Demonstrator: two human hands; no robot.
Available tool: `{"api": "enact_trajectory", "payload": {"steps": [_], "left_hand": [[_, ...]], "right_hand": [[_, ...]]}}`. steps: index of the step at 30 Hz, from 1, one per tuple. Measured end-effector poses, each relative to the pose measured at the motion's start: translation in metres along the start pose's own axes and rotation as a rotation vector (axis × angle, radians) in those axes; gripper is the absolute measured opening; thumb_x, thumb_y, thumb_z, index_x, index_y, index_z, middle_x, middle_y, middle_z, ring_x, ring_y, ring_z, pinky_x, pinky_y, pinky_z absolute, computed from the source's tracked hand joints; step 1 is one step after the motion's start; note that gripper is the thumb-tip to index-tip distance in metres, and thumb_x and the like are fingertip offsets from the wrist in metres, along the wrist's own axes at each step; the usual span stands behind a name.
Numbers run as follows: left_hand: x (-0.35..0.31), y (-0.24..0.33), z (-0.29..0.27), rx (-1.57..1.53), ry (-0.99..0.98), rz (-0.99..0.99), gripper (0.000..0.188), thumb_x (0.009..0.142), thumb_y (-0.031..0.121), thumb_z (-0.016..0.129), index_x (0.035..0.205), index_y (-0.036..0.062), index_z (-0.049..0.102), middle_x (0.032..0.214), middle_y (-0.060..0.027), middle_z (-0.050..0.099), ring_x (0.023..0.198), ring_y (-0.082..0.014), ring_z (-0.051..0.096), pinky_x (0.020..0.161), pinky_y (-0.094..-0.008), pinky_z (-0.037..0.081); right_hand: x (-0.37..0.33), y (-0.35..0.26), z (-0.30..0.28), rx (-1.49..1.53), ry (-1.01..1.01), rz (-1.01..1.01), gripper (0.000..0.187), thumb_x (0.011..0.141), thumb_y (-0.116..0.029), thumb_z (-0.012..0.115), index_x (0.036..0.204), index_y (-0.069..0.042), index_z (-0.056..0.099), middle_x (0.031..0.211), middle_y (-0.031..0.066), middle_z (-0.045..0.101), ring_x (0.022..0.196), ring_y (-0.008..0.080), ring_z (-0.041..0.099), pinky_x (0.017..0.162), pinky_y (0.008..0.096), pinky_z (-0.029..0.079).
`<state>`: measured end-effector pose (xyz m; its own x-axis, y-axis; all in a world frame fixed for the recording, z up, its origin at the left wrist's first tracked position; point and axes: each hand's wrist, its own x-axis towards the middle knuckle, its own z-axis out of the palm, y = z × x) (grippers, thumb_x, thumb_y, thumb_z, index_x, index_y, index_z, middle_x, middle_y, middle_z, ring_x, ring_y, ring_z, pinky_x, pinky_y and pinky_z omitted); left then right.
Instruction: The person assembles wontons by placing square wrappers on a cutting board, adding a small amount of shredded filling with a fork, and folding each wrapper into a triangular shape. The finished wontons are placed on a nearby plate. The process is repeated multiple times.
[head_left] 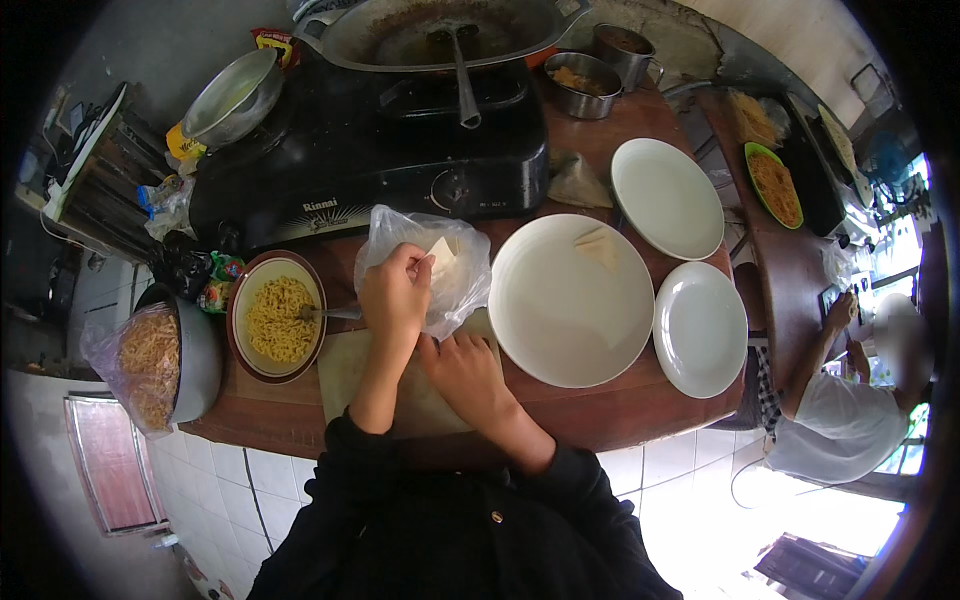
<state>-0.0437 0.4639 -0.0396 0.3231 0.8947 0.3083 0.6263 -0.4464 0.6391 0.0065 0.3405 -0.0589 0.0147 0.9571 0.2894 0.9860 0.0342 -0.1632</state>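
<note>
A clear plastic bag (376,238) lies in front of the stove, with pale thin wrapper sheets (441,258) inside it. My left hand (395,290) is over the bag, thumb and fingertips pinched at the edge of a pale sheet. My right hand (466,377) is at the bag's near edge, fingers curled against the plastic; its fingertips are partly hidden. Under both hands is a pale green cutting board (345,375). Right of the bag stands a large white plate (570,320) bearing a folded pale wrapper piece (598,247).
A bowl of yellow noodles (280,318) with a fork stands left. Behind are a black gas stove (370,150) and a wok (440,50) with a ladle. Two white plates (668,197) lie right. A co-worker (840,420) sits at another table.
</note>
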Motion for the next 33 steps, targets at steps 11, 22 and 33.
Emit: {"api": "enact_trajectory", "payload": {"steps": [11, 22, 33], "left_hand": [[-0.004, 0.033, -0.057, -0.407, 0.192, 0.137, 0.011, 0.08, 0.005, 0.066, 0.086, -0.0004, 0.06, 0.072, -0.01, 0.065, 0.066, -0.012, 0.063, 0.059, -0.0227, 0.046], [-0.018, -0.002, -0.109, -0.928, 0.114, -0.166, 0.016, 0.082, 0.007, 0.065, 0.09, -0.0032, 0.056, 0.075, -0.0092, 0.064, 0.068, -0.0096, 0.061, 0.062, -0.0249, 0.053], [-0.047, -0.043, -0.134, -1.188, -0.012, -0.392, 0.016, 0.083, 0.006, 0.062, 0.096, 0.0031, 0.054, 0.082, -0.0081, 0.065, 0.072, -0.0156, 0.065, 0.063, -0.0269, 0.052]], "right_hand": [[0.008, 0.042, -0.049, -0.049, 0.065, -0.101, 0.027, 0.077, -0.013, 0.053, 0.103, -0.008, 0.056, 0.088, 0.0038, 0.055, 0.091, 0.0215, 0.047, 0.077, 0.036, 0.038], [0.08, 0.096, -0.005, 0.017, 0.143, -0.172, 0.029, 0.081, -0.02, 0.059, 0.11, -0.017, 0.054, 0.09, 0.0061, 0.058, 0.092, 0.0272, 0.049, 0.076, 0.0405, 0.038], [0.098, 0.086, 0.001, -0.147, 0.211, 0.004, 0.028, 0.081, -0.029, 0.06, 0.105, -0.017, 0.053, 0.097, 0.0074, 0.053, 0.097, 0.0263, 0.048, 0.086, 0.0502, 0.033]]}}
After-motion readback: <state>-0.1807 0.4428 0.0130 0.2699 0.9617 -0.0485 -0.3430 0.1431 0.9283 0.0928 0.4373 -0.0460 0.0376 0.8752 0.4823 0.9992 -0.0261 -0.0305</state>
